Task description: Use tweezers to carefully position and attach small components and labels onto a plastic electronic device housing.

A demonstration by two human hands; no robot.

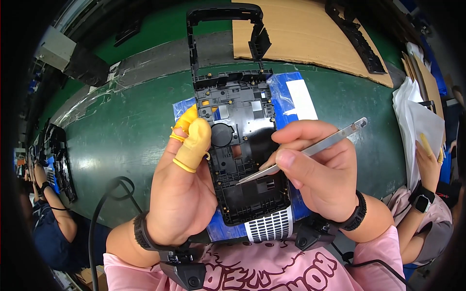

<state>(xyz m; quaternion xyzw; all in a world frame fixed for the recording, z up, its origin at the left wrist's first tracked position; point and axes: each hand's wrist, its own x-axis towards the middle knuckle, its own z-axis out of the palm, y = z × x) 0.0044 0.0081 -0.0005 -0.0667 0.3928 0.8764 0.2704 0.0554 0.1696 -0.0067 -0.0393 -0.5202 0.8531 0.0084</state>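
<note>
Black housing [246,128], left hand [182,189] gripping its edge, right hand [327,172] pinching tweezers [335,139], green tabletop [357,99] alongside

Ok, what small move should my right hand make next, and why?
Perhaps settle the tips of the slim silver metal tweezers gently on the black plastic housing: your right hand holds them angled over its lower part, your left hand is at its left edge, and whether they touch is unclear.

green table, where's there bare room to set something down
Two bare patches: left, between the left hand and the black parts; right, between the right hand and white sheets, below the cardboard. The middle is crowded: frame, tweezers and hands over the blue sheet.
</note>
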